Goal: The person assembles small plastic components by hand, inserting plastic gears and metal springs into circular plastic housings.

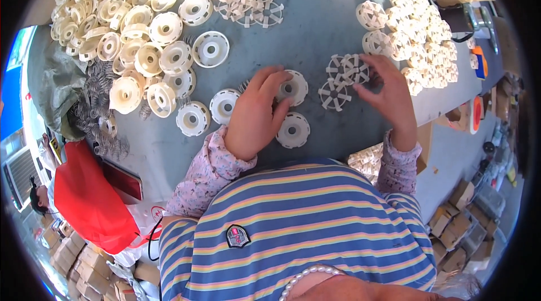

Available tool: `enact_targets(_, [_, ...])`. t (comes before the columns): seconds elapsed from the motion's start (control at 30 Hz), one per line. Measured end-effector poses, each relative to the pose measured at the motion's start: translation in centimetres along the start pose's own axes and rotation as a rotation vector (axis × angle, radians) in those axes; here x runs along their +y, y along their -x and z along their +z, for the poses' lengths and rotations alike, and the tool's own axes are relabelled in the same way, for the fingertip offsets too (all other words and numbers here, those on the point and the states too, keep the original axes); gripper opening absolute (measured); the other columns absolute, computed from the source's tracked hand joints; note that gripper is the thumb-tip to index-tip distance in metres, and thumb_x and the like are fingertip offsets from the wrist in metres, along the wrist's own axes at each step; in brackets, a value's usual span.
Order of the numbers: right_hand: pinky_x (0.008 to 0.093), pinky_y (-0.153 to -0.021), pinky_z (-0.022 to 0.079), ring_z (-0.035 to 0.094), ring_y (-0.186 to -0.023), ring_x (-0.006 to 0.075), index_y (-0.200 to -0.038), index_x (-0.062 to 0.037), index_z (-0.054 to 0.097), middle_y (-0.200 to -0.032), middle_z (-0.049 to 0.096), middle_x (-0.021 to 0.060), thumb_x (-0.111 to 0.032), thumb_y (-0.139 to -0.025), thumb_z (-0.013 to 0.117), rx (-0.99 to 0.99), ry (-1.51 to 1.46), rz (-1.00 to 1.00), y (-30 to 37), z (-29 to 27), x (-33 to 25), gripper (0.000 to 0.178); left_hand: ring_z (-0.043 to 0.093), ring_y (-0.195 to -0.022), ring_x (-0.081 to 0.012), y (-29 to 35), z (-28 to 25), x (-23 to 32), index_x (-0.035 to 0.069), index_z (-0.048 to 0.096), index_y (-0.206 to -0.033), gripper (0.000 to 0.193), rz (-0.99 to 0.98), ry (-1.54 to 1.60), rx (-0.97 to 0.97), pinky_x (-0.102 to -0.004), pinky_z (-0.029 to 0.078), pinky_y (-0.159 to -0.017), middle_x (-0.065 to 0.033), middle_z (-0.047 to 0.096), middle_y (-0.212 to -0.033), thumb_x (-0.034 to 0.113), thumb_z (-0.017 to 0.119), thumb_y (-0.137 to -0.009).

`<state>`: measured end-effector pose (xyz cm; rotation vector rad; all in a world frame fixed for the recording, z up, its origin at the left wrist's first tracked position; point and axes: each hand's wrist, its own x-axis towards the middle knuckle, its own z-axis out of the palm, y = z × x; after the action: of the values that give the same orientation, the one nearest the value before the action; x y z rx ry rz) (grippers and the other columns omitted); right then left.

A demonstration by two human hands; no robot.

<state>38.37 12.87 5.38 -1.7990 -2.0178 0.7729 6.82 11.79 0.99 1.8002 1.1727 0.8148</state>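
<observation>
My left hand [256, 112] has its fingers and thumb round the left edge of a cream round plastic disc [300, 88], which lies on the table. Just below that disc is another cream disc [293, 130]. A third round disc [224, 106] sits left of the hand, with a metal spring partly hidden between them. My right hand [391, 92] pinches the edge of a white spoked plastic ring [355, 69] between thumb and fingers. Touching or overlapping it are other spoked rings [333, 96] in a small cluster.
Cream discs [166, 28] are heaped at the left, beside a pile of metal springs [96, 98]. Loose spoked rings [248, 2] lie at the far middle. Stacked assembled pieces [422, 30] fill the right side of the grey table [315, 19]. A red cloth [90, 194] hangs near-left.
</observation>
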Motion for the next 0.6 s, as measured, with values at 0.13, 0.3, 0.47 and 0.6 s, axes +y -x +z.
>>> enact_targets(0.13, [0.0354, -0.086, 0.062, 0.07, -0.096, 0.0242, -0.142, -0.0076, 0.068, -0.126, 0.07, 0.0113, -0.006, -0.082, 0.084, 0.269, -0.058, -0.045, 0.3, 0.9, 0.0, 0.062, 0.073, -0.075, -0.0201, 0.0, 0.1, 0.5, 0.003, 0.066, -0.134, 0.044, -0.041, 0.075, 0.032, -0.0322, 0.06, -0.069, -0.0176, 0.065, -0.142, 0.0, 0.078, -0.092])
enact_targets(0.3, [0.0332, -0.087, 0.065, 0.072, -0.1, 0.0199, -0.143, -0.0077, 0.068, -0.126, 0.069, 0.0112, -0.002, -0.083, 0.084, 0.36, 0.059, -0.045, 0.5, 1.0, 0.0, 0.062, 0.076, -0.088, -0.0351, -0.1, 0.0, 0.1, 0.004, 0.064, -0.135, 0.046, -0.022, 0.039, -0.038, -0.0408, 0.062, -0.079, -0.0209, 0.064, -0.143, 0.003, 0.078, -0.092])
enact_targets(0.47, [0.034, -0.092, 0.066, 0.073, -0.109, 0.021, -0.144, -0.0072, 0.067, -0.131, 0.067, 0.0118, -0.001, -0.084, 0.085, 0.472, -0.152, -0.107, -0.7, 1.3, -0.1, 0.063, 0.075, -0.083, -0.0271, 0.0, 0.2, 0.6, 0.004, 0.066, -0.135, 0.046, -0.019, 0.043, -0.013, -0.0357, 0.062, -0.074, -0.0192, 0.064, -0.144, 0.003, 0.081, -0.091])
enact_targets(0.6, [0.0355, -0.094, 0.067, 0.073, -0.114, 0.0219, -0.144, -0.0063, 0.067, -0.133, 0.066, 0.0124, 0.002, -0.083, 0.084, 0.445, -0.119, -0.079, -0.9, 1.2, -0.4, 0.064, 0.075, -0.078, -0.0202, 0.0, 0.1, 0.3, 0.003, 0.067, -0.135, 0.046, -0.014, 0.082, -0.022, -0.0313, 0.061, -0.07, -0.0175, 0.063, -0.146, 0.004, 0.083, -0.091])
